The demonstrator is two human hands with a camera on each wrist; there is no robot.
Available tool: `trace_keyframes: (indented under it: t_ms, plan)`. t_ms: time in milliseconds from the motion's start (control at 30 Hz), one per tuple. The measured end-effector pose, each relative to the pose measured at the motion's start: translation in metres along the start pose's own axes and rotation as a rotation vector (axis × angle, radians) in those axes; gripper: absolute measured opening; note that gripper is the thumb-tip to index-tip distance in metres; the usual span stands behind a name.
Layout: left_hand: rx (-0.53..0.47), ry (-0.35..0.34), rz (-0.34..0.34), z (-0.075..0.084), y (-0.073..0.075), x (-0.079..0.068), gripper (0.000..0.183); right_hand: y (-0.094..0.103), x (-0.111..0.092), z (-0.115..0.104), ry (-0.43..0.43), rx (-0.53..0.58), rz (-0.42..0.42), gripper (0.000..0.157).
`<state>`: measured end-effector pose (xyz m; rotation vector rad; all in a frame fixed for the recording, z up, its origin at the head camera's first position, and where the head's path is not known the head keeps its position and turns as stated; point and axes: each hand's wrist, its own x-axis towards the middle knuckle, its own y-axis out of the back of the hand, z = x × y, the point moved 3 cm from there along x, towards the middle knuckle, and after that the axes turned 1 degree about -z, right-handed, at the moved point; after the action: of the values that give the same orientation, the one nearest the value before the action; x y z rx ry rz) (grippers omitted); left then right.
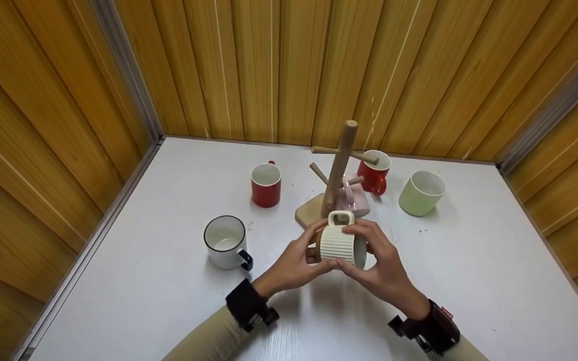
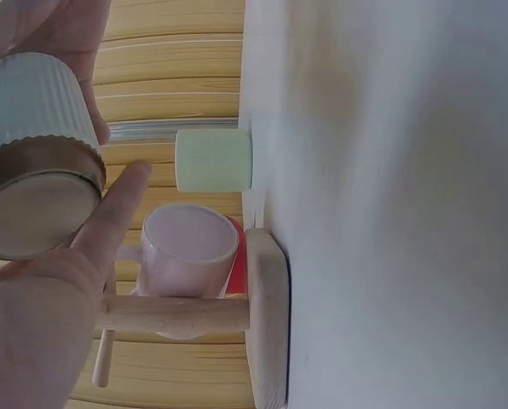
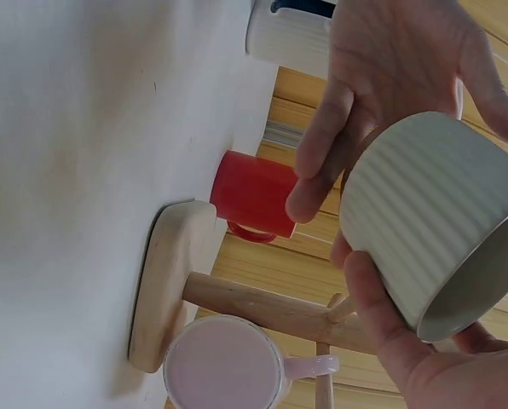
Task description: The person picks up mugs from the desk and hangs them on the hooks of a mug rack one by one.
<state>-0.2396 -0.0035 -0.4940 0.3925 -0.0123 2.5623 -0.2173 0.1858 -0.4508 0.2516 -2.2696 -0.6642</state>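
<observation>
Both hands hold a cream ribbed mug (image 1: 336,243) with a brown base, tipped on its side with its handle up. At the base end is my left hand (image 1: 294,264), thumb along the ribbed wall. The right hand (image 1: 387,265) grips the rim end, fingers over the top and thumb underneath. In the left wrist view the mug's brown base (image 2: 41,213) faces the camera; the right wrist view shows its open mouth (image 3: 484,285). Just beyond the hands stands a wooden mug rack (image 1: 340,165), with a pink mug (image 1: 356,203) hanging by its handle from a low peg.
A white mug (image 1: 226,245) with a black rim and handle stands left of the hands. One red mug (image 1: 266,188) is left of the rack, another red mug (image 1: 369,173) behind it. The green mug (image 1: 422,194) stands at the right. Wood-panelled walls (image 1: 294,70) enclose the white table (image 1: 133,281).
</observation>
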Motion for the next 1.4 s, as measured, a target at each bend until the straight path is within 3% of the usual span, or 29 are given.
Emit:
trace_keyframes:
  t_ms: [233, 533, 733, 867, 1033, 1400]
  plan:
    - [-0.01, -0.05, 0.022, -0.001, 0.004, -0.002, 0.077, -0.003, 0.001, 0.007, 0.045, 0.043, -0.048, 0.065]
    - [-0.038, -0.111, 0.073, -0.005, 0.002, -0.002, 0.074, -0.003, -0.001, 0.019, -0.045, 0.082, -0.112, 0.081]
    - [-0.009, -0.172, 0.143, -0.004, 0.005, -0.004, 0.076, -0.005, 0.001, 0.022, -0.058, 0.069, -0.119, 0.092]
    - [0.015, -0.182, 0.18, -0.006, 0.006, -0.005, 0.078, -0.004, -0.001, 0.022, -0.111, 0.053, -0.12, 0.097]
    - [0.072, -0.217, 0.216, -0.007, 0.007, -0.005, 0.078, -0.003, -0.003, 0.022, -0.176, 0.043, -0.14, 0.093]
    - [0.135, -0.219, 0.229, -0.007, 0.002, -0.005, 0.077, 0.001, -0.003, 0.02, -0.152, 0.049, -0.123, 0.078]
